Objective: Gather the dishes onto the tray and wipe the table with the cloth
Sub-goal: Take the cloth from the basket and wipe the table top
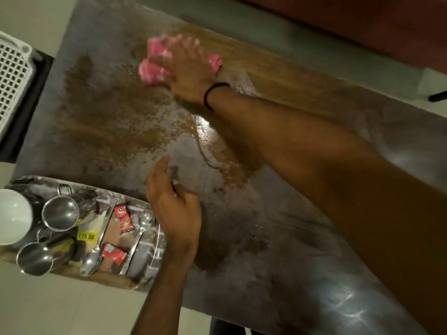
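My right hand (191,71) reaches across the table (290,250) and presses a bunched pink cloth (154,66) onto its far side; the hand is blurred. Brown smears and wet streaks (116,122) cover the middle of the tabletop. My left hand (174,206) hovers over the table beside the tray, fingers loosely curled, holding nothing. At the near left corner sits the steel tray (147,264), loaded with two steel cups (60,213) (36,259), a white bowl (13,216), spoons (93,259), a steel plate and red sachets (123,218).
A white perforated plastic basket (14,73) stands at the left, off the table. Pale floor tiles (60,308) lie below the table's near edge. A reddish-brown surface (362,20) fills the top right corner.
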